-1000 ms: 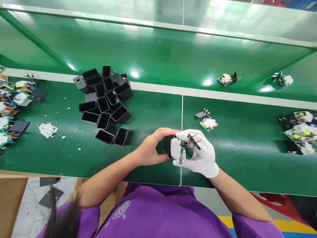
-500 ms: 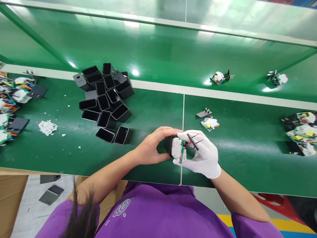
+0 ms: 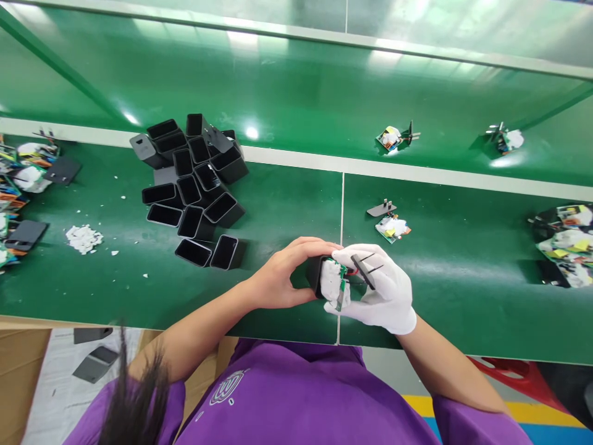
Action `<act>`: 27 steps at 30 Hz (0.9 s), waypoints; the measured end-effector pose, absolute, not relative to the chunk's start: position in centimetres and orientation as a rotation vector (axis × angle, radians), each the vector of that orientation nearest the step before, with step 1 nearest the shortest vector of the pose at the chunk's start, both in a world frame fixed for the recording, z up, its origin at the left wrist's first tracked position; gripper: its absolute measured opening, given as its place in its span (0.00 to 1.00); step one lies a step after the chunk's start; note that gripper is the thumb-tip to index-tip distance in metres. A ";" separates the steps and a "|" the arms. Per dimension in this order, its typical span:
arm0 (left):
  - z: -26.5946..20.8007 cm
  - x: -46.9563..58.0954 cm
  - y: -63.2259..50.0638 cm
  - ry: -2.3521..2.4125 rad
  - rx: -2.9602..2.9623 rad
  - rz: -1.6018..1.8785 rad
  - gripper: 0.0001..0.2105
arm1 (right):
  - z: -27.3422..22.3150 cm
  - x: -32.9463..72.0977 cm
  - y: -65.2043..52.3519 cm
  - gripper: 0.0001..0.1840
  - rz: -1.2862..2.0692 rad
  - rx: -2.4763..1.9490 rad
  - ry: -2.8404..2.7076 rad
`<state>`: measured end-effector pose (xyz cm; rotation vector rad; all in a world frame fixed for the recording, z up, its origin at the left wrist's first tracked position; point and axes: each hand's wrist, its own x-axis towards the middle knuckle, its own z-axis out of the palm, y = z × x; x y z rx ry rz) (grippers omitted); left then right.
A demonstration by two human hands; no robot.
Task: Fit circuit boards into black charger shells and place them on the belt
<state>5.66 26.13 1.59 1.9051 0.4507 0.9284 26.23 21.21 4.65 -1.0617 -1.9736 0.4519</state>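
My bare left hand (image 3: 290, 275) wraps round a black plastic housing (image 3: 315, 275) near the bench's front edge. In my right hand (image 3: 382, 290), which wears a white glove, is a circuit board (image 3: 332, 281) coated with lumpy white filler. The board sits at the housing's open end; how much of it is inside is hidden. A black plug plate (image 3: 362, 272) with two thin prongs hangs by wires from the board, against the gloved fingers.
Several empty black housings (image 3: 191, 221) cluster to the left, beside white crumbs (image 3: 84, 238). A board with plug plate (image 3: 393, 227) lies beyond my right hand. More boards are piled at the far left (image 3: 30, 179) and far right (image 3: 572, 247). A ledge (image 3: 296, 159) runs along the back.
The circuit board has shifted very slightly right, and the plug plate has turned a little against the glove. Both hands keep their hold. The view has moved slightly.
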 end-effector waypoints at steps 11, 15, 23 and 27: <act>1.4 5.6 26.1 0.484 1.907 0.928 0.32 | 4.0 26.2 21.4 0.31 0.413 -1.059 -2.007; 1.3 5.5 26.1 0.553 1.930 0.928 0.31 | 3.7 26.2 21.6 0.34 0.445 -1.100 -1.998; 1.0 5.7 26.1 0.660 2.014 0.952 0.29 | 2.7 25.3 22.0 0.40 1.495 -1.330 -1.480; 1.0 5.8 25.9 0.677 2.032 0.925 0.29 | 2.6 24.2 22.1 0.28 1.554 -1.396 -1.303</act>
